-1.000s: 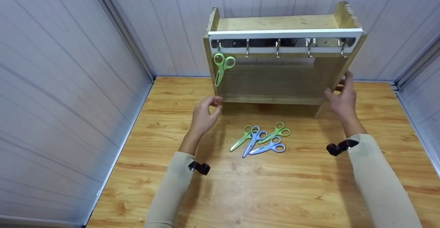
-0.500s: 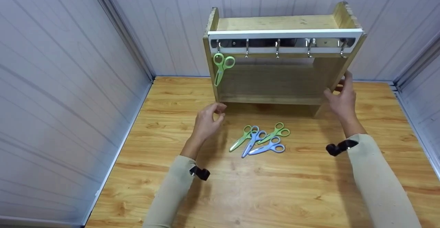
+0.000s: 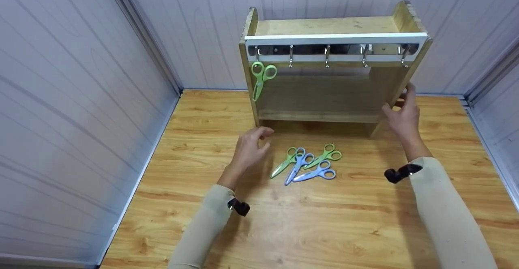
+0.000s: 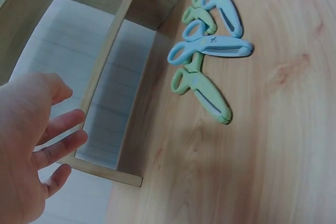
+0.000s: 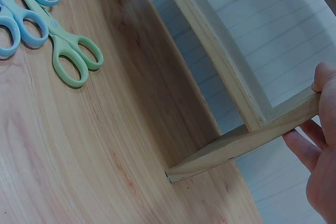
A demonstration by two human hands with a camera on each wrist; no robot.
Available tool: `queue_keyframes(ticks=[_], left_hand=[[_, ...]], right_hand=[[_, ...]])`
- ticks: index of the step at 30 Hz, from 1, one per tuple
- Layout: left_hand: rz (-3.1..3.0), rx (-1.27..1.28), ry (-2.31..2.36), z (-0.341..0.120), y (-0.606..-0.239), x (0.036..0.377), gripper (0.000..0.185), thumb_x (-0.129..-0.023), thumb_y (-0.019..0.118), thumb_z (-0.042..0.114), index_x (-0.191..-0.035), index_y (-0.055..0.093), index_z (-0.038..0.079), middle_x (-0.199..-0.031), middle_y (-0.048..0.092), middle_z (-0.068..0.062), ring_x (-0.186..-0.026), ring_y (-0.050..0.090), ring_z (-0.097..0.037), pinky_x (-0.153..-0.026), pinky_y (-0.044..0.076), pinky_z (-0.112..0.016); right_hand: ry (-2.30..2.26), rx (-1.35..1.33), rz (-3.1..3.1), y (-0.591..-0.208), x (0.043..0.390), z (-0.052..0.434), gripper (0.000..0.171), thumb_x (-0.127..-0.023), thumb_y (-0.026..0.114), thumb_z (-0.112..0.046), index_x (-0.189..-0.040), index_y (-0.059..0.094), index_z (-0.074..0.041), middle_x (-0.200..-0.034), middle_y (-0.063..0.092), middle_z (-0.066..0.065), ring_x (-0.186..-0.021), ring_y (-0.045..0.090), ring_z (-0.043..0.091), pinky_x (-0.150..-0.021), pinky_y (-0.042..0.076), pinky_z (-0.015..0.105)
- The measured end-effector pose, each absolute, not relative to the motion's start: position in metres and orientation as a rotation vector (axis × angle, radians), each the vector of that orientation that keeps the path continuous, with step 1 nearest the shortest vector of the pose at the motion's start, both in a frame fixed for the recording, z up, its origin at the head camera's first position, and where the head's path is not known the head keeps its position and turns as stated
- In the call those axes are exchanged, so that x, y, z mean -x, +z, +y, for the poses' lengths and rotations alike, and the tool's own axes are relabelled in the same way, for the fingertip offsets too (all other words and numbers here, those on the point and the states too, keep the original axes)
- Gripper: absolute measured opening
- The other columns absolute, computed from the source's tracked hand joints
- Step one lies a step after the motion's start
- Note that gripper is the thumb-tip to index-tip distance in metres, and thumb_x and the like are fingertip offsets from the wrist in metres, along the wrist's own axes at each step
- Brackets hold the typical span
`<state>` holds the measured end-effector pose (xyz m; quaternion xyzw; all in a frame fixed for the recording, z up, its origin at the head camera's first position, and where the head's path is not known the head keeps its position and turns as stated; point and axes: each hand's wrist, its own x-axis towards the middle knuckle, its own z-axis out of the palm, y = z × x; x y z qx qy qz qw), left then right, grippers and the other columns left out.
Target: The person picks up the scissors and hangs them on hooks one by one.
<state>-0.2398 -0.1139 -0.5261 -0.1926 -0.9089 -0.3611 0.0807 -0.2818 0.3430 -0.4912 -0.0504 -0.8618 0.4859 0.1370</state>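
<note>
My right hand (image 3: 404,117) grips the right side panel of a wooden shelf unit (image 3: 322,117), thumb on the front and fingers behind. In the right wrist view, that side panel (image 5: 247,142) runs into the hand (image 5: 323,145). My left hand (image 3: 252,149) holds nothing, its fingers loosely bent, just in front of the unit's lower left corner. To its right, two blue scissors (image 3: 300,162) and two green scissors (image 3: 286,164) lie overlapping on the table. Another green pair of scissors (image 3: 259,83) hangs by a handle loop from the leftmost hook (image 3: 257,53).
Across the unit's top front runs a white rail (image 3: 336,39) with several metal hooks (image 3: 327,56). The wood-grain table (image 3: 324,220) meets panelled walls (image 3: 81,98) on the left, back and right. Each sleeve carries a small black camera (image 3: 239,207).
My left hand has left the unit's left panel edge and moved down and right, nearer the scissors on the table. My right hand stays on the right panel.
</note>
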Motion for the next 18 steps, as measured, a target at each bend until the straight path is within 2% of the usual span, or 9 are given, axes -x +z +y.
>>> queue_keyframes(ticks=[4, 7, 11, 15, 18], left_hand=[[-2.722, 0.607, -1.027, -0.112, -0.529, 0.238, 0.030, -0.100, 0.073, 0.005, -0.130, 0.076, 0.006, -0.122, 0.084, -0.016, -0.113, 0.080, -0.039, -0.102, 0.060, -0.059], [-2.746, 0.615, -0.992, -0.111, -0.532, 0.236, 0.032, -0.100, 0.072, 0.009, -0.132, 0.076, 0.008, -0.121, 0.084, -0.014, -0.113, 0.081, -0.037, -0.102, 0.057, -0.061], [-2.777, 0.626, -0.974, -0.109, -0.532, 0.234, 0.037, -0.100, 0.071, 0.011, -0.137, 0.075, 0.010, -0.123, 0.084, -0.014, -0.114, 0.080, -0.036, -0.105, 0.055, -0.061], [-2.809, 0.641, -0.946, -0.106, -0.531, 0.231, 0.042, -0.099, 0.072, 0.012, -0.140, 0.075, 0.011, -0.124, 0.084, -0.013, -0.117, 0.079, -0.037, -0.105, 0.053, -0.060], [-2.845, 0.635, -0.932, -0.103, -0.529, 0.229, 0.044, -0.099, 0.073, 0.014, -0.143, 0.074, 0.012, -0.127, 0.083, -0.011, -0.120, 0.076, -0.037, -0.106, 0.052, -0.060]], right_hand=[[1.401, 0.137, -2.463, -0.492, 0.283, 0.343, 0.083, -0.108, 0.063, -0.017, -0.178, 0.021, -0.024, -0.158, 0.054, 0.024, -0.120, 0.059, 0.013, -0.083, 0.049, 0.009], [1.408, 0.129, -2.454, -0.492, 0.283, 0.342, 0.083, -0.107, 0.064, -0.016, -0.178, 0.021, -0.023, -0.157, 0.055, 0.024, -0.114, 0.055, 0.007, -0.081, 0.049, 0.007], [1.410, 0.127, -2.462, -0.491, 0.283, 0.342, 0.083, -0.108, 0.063, -0.017, -0.178, 0.020, -0.023, -0.160, 0.054, 0.026, -0.122, 0.058, 0.017, -0.084, 0.049, 0.008], [1.420, 0.137, -2.482, -0.491, 0.281, 0.341, 0.083, -0.109, 0.063, -0.019, -0.179, 0.017, -0.026, -0.165, 0.051, 0.026, -0.137, 0.058, 0.033, -0.093, 0.051, 0.016], [1.425, 0.143, -2.493, -0.491, 0.281, 0.342, 0.084, -0.110, 0.062, -0.020, -0.179, 0.015, -0.028, -0.168, 0.048, 0.025, -0.143, 0.056, 0.038, -0.096, 0.051, 0.020]])
